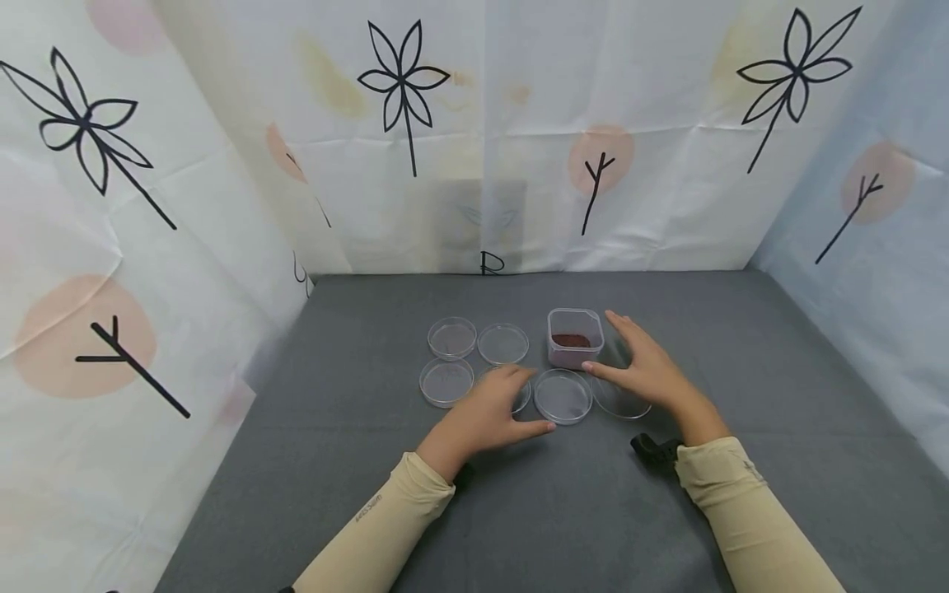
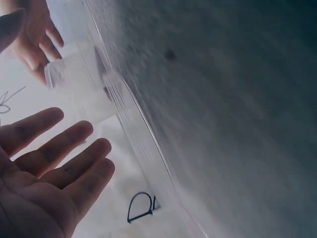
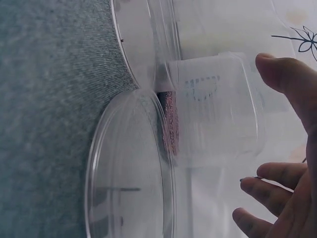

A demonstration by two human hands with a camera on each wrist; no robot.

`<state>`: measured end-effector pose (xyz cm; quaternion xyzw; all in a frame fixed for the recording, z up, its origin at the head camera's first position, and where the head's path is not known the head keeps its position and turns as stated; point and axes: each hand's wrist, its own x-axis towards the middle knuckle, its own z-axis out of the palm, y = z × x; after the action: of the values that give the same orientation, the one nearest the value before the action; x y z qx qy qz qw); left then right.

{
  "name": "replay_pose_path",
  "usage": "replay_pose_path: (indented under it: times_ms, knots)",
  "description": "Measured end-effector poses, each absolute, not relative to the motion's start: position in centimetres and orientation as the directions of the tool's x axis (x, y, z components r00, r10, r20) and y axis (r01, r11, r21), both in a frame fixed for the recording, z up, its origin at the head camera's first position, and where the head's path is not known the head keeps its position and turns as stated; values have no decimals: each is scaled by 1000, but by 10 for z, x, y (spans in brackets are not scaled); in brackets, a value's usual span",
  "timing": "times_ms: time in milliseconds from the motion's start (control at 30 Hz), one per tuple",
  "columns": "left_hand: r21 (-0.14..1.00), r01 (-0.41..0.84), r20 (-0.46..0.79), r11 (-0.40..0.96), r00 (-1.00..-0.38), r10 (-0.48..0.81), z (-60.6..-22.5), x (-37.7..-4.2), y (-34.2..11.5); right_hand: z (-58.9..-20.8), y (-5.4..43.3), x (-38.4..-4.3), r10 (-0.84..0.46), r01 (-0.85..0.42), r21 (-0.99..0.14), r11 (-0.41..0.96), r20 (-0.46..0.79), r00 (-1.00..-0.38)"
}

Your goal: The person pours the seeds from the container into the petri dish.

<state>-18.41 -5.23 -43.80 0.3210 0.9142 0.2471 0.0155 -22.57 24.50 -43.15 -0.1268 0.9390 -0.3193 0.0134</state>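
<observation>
A clear square plastic tub (image 1: 575,356) holds a layer of reddish-brown grains (image 3: 171,121). My right hand (image 1: 652,372) is spread beside its right side, thumb toward the tub's near corner and fingers past its far side. The right wrist view shows a gap between those fingers and the tub. My left hand (image 1: 485,412) hovers with fingers spread over a clear petri dish (image 1: 523,397), partly hiding it. Another petri dish (image 1: 563,397) lies between the hands. Under my right hand is a further dish (image 1: 621,403), partly covered. Neither hand holds anything.
More petri dishes stand to the left: one at the back (image 1: 451,338), one beside it (image 1: 503,343) and one in front (image 1: 446,383). All rest on a grey cloth-covered table (image 1: 563,511). White printed sheets (image 1: 534,107) hang behind and at both sides.
</observation>
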Motion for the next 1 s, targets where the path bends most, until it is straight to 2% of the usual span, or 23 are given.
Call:
replay_pose_path:
  times_ms: [200, 467, 733, 1000]
  knots:
    - [469, 589, 106, 658, -777, 621, -437, -193, -37, -432, 245, -235, -249, -225, -617, 754, 47, -967]
    - [488, 545, 39, 681, -794, 607, -430, -205, -22, -430, 245, -245, -256, -242, -618, 748, 67, -964]
    - [451, 544, 0, 708, -793, 609, -437, -208, -16, -435, 243, -249, -293, -287, -635, 717, 99, -951]
    - [441, 542, -15, 716, -793, 609, -439, -212, -10, -439, 245, -249, -291, -262, -685, 680, 77, -954]
